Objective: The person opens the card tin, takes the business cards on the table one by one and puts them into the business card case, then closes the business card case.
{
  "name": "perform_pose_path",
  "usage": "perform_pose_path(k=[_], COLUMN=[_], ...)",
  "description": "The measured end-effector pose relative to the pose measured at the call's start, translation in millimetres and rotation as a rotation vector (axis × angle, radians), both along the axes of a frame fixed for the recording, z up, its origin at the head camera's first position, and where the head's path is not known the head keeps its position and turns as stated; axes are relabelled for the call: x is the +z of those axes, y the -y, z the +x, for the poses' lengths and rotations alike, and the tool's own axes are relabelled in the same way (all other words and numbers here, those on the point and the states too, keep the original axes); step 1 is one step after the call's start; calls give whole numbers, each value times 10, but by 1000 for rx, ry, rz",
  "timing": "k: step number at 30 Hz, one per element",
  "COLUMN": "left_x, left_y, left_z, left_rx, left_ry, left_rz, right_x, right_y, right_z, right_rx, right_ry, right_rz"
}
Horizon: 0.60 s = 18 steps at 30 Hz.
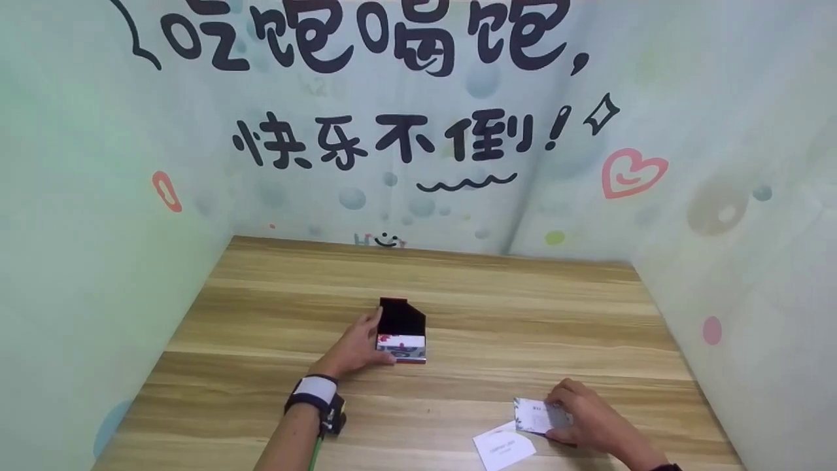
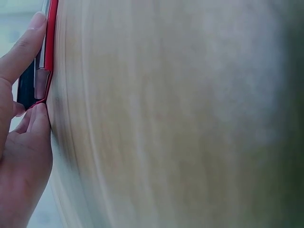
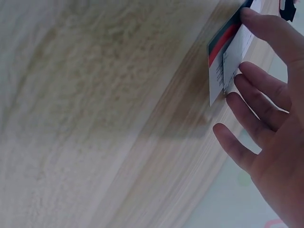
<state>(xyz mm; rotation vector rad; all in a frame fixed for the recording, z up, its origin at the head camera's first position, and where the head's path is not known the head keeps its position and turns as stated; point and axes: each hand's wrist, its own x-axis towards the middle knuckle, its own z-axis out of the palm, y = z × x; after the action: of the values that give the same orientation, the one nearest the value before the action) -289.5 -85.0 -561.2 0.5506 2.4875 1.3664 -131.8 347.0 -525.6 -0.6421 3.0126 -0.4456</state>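
An opened business card case (image 1: pixel 401 318), black inside with red edges, stands at the middle of the table with a few printed cards (image 1: pixel 401 352) in its lower part. My left hand (image 1: pixel 353 348) grips it by its left side, thumb at the front edge. The left wrist view shows its red outer cover (image 2: pixel 51 35) edge-on, the fingertips at one end. Over to the right, my right hand (image 1: pixel 594 418) pinches business cards (image 1: pixel 533 415). Two overlap in the right wrist view, one with a dark and red band (image 3: pixel 221 45). Just left of them lies a white card (image 1: pixel 502 450).
A wood-grain table (image 1: pixel 294 288) spreads under both hands. Behind it hangs a pale printed backdrop (image 1: pixel 392 203) with black lettering, and similar side walls (image 1: pixel 732 261) stand left and right. My left wrist wears a strapped device (image 1: pixel 320 396).
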Motion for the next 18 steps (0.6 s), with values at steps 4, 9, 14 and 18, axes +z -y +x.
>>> perform_pose_path(k=[4, 9, 14, 18], left_x=[-5, -10, -7, 1], left_y=[6, 4, 12, 4], left_z=[10, 11, 8, -1], left_rx=[-8, -7, -14, -16], left_ry=[2, 13, 4, -25], left_rz=[8, 16, 16, -2], right_x=[11, 35, 63, 71], right_y=[19, 38, 73, 149], right_z=[-19, -48, -97, -179], right_rx=[-24, -62, -16, 44], right_ry=[33, 82, -21, -233], right_rz=[-11, -20, -19, -1])
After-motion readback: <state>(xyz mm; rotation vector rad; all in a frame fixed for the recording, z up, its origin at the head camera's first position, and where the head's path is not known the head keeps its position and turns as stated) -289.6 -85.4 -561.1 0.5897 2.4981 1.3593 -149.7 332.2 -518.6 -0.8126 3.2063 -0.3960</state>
